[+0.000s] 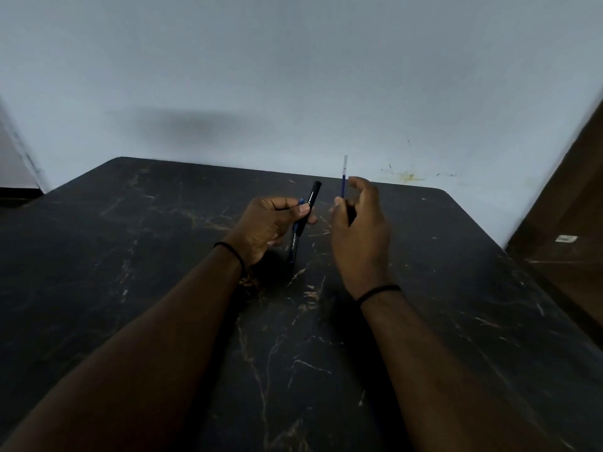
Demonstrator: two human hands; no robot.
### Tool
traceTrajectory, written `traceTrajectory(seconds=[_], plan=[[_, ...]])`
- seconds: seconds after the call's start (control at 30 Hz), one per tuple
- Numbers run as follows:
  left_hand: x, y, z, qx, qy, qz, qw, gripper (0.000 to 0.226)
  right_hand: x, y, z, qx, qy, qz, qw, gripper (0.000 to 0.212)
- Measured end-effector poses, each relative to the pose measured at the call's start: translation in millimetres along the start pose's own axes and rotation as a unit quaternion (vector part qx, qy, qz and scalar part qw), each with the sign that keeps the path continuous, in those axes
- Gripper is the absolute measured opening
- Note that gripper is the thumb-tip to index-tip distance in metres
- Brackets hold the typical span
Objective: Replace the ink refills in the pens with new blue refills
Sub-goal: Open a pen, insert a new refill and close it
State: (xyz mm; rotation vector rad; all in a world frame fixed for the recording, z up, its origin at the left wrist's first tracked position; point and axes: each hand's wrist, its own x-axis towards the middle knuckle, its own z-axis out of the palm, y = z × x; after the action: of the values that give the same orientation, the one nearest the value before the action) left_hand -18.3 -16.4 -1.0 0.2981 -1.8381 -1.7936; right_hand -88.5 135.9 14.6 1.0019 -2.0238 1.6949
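left hand (pixel 270 223) gripping black pens (pixel 306 210), right hand (pixel 359 236) pinching blue refill (pixel 344 184)

Single head cam, wide-angle, looking fwd and down over the table (pixel 163 321) toward its far edge and the wall (pixel 293 76); sitting close, near edge running out of frame.

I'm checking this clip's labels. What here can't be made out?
Head view only:
- Print on the black pen barrels: too small.
- Lower end of the thin blue refill: hidden by the right hand.
- How many pens the left hand grips: fingers cover them.
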Motion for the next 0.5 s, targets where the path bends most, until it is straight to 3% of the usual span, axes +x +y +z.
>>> traceTrajectory(seconds=[0.2,0.5], plan=[[2.8,-3.1,-2.5,0.017,0.013,0.007,1.0,0.017,-0.5,3.1,1.1,0.125,0.019,0.006,0.992,0.045],[5.7,-4.7,-4.1,0.025,0.024,0.013,0.999,0.033,1.3,3.4,3.9,0.165,0.02,0.05,0.985,0.015]])
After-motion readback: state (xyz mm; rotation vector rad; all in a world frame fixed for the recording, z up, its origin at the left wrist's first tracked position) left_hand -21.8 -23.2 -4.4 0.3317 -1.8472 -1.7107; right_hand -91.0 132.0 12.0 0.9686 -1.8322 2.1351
